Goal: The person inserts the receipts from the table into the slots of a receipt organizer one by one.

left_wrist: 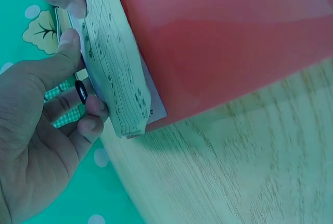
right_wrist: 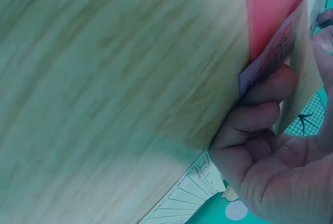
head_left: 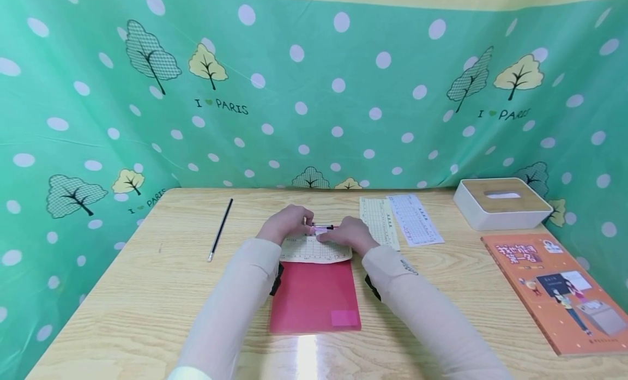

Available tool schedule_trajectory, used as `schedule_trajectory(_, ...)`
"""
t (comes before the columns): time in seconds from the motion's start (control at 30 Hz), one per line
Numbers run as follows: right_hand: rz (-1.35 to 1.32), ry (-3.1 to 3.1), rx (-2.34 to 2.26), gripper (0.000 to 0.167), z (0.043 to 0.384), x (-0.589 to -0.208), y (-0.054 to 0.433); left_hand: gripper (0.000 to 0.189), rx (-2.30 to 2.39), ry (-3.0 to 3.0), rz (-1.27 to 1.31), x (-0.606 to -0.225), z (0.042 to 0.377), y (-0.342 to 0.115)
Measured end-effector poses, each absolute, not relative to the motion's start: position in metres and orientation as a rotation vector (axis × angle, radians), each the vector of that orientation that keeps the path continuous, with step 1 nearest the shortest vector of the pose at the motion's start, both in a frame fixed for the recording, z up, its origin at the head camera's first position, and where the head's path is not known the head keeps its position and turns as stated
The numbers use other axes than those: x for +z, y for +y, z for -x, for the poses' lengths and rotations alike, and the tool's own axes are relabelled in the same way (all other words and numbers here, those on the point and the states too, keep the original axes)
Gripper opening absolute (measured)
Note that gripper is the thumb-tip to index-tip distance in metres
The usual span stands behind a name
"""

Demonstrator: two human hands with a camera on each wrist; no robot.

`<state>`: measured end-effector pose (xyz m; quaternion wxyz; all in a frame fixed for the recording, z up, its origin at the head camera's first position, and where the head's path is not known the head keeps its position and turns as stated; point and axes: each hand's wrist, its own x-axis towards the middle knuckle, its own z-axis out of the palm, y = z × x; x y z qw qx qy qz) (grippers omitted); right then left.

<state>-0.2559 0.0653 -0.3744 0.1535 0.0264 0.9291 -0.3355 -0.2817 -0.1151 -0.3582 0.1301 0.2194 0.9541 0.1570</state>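
Observation:
A cream sheet with a printed grid [head_left: 314, 253] lies curved over the top of the red folder [head_left: 314, 293]. In the left wrist view, the pale edge of another sheet [left_wrist: 156, 96] shows beneath it. My left hand [head_left: 289, 223] is at the far edge of the sheets, fingers curled about a slim pen with a black end [left_wrist: 81, 91]. On the other side, my right hand [head_left: 349, 233] grips the sheets, its thumb on top and its curled fingers [right_wrist: 268, 91] at their side edge. The pen spans the gap between both hands in the head view.
A black pencil [head_left: 221, 230] lies to the left. Behind the right hand are a yellowish printed sheet [head_left: 379, 222] and a white one [head_left: 414, 219]. A tissue box [head_left: 502, 204] and an orange book [head_left: 559, 293] occupy the right side. A dotted green curtain [head_left: 314, 96] borders the table.

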Motion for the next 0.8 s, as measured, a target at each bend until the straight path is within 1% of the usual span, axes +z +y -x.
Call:
schedule_trajectory(0.23, -0.091, 2.703, -0.923, 0.055, 0.258, -0.377, 0.064, 0.019, 0.435, 2.783, -0.671, -0.359, 0.282, -0.115)
schedule_trajectory(0.43, -0.079, 2.665, -0.924, 0.054, 0.264, -0.379, 0.068, 0.019, 0.439, 2.782, -0.654, -0.362, 0.281, -0.115)
schedule_trajectory(0.53, -0.091, 2.581, -0.993, 0.049, 0.266, -0.377, 0.074, 0.020, 0.429, 2.798, -0.663, -0.363, 0.279, -0.114)
schedule_trajectory(0.67, -0.063, 2.456, -1.083, 0.038, 0.267, -0.372, 0.082, 0.020, 0.393, 2.825, -0.663, -0.364, 0.277, -0.112)
schedule_trajectory(0.73, -0.022, 2.431, -1.097, 0.035, 0.266, -0.369, 0.086, 0.019, 0.385, 2.834, -0.660, -0.364, 0.275, -0.112)
schedule_trajectory(0.8, 0.027, 2.483, -1.036, 0.035, 0.264, -0.366, 0.089, 0.017, 0.387, 2.843, -0.655, -0.364, 0.273, -0.111)
